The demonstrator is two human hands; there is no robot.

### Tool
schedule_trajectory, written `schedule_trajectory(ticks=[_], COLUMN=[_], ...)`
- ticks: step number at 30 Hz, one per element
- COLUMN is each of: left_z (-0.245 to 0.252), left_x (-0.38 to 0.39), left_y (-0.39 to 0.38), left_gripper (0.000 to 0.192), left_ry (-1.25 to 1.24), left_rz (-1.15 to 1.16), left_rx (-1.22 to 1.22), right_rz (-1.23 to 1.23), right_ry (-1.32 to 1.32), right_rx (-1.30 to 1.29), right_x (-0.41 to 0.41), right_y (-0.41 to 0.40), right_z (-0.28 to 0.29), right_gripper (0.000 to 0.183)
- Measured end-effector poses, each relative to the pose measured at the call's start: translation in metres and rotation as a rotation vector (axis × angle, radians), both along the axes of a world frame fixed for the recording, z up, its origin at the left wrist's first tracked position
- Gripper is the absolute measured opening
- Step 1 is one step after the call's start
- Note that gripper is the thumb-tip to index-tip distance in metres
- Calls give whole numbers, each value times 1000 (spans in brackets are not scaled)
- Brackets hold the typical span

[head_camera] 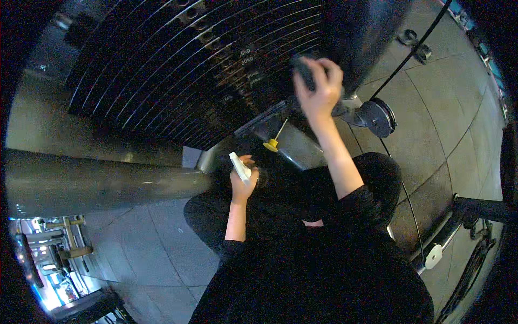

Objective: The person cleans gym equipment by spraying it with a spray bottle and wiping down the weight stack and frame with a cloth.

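My left hand [242,187] grips a spray bottle by its neck, and the white trigger head [240,167] shows above the fingers. The bottle's body is mostly lost against dark clothing. Higher up and to the right, my right hand [323,95], slightly blurred, holds a dark cloth or sponge [304,73] at the right edge of a weight stack [194,77]. This stack of black plates bears weight markings down its middle. Between the two hands, a yellow-knobbed pin [272,145] stands out near the stack's lower edge.
A thick grey frame tube [105,184] runs in from the left. On the right, a black cable [412,52] meets a dark pulley [378,118]; a white pulley [434,256] sits lower. Dark round objects [415,45] lie on the tiled floor [437,109]. Gym equipment [60,243] stands at lower left.
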State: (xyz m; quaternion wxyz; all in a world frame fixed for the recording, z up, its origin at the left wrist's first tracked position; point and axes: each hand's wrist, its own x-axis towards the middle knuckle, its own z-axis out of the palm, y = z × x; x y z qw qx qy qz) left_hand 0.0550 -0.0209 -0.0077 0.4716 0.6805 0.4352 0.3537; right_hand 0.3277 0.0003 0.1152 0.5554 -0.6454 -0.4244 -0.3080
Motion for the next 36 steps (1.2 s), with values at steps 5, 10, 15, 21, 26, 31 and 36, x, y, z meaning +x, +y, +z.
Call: schedule_trajectory(ticks=[5, 10, 15, 21, 26, 31, 36], left_z=[2, 6, -3, 3, 2, 3, -1], left_x=[0, 0, -1, 1, -6, 1, -3], left_y=[0, -3, 2, -1, -2, -1, 2], left_gripper=[37, 37, 37, 36, 37, 37, 36], left_ry=[-41, -2, 14, 29, 26, -24, -36], left_rz=[0, -2, -19, -7, -6, -36, -35], left_rx=[36, -11, 39, 67, 32, 14, 36], right_rz=[217, 78, -1, 342, 284, 61, 240], right_ry=[-221, -28, 287, -99, -108, 225, 225], right_rx=[-123, -15, 206, -112, -84, 117, 8], right_x=[-53, -10, 8, -65, -36, -4, -49], right_y=[3, 5, 15, 2, 8, 19, 12], right_z=[2, 2, -3, -17, -18, -32, -44], right_gripper=[50, 39, 27, 49, 46, 34, 40])
